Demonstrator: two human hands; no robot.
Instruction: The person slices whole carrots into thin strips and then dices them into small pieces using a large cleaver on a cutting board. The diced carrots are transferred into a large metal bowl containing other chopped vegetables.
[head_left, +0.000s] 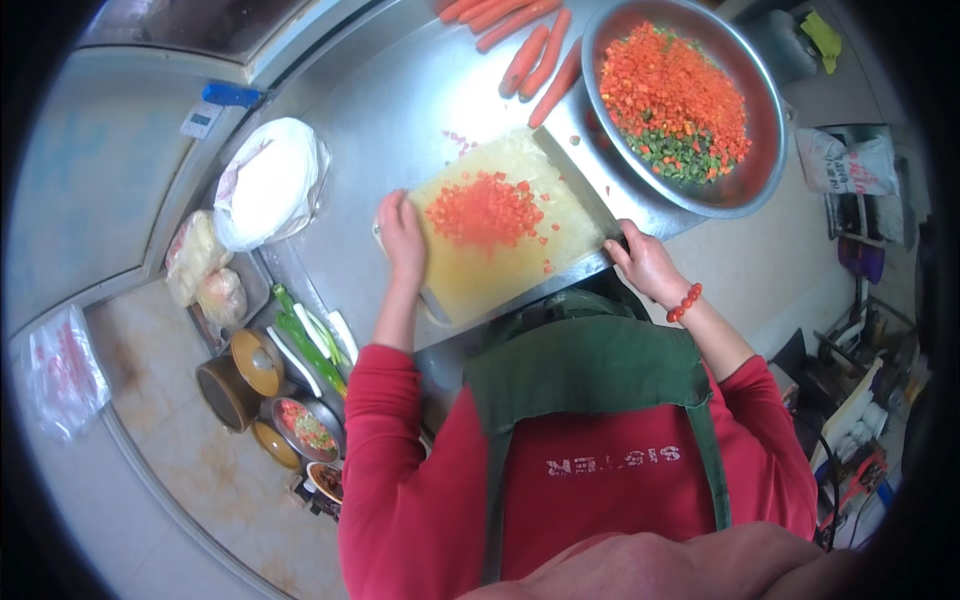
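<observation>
My left hand (403, 232) grips the left edge of a yellowish cutting board (480, 285) on the steel counter. A heap of diced carrot (487, 210) lies on the board, with loose bits scattered to its right. The black handle of a cleaver (574, 180) is in my right hand (639, 256). Its blade extends away from me along the board's right edge. Beyond that edge stands a large steel bowl (774, 150) holding diced carrot (664, 75) and chopped green pieces (671, 154).
Several whole carrots (551, 64) lie at the counter's far side. White plates in plastic (270, 184) stand at the left, with plastic bags (217, 277), leeks (307, 337), a small bowl of diced vegetables (307, 427) and a brown pot (229, 394) nearer me.
</observation>
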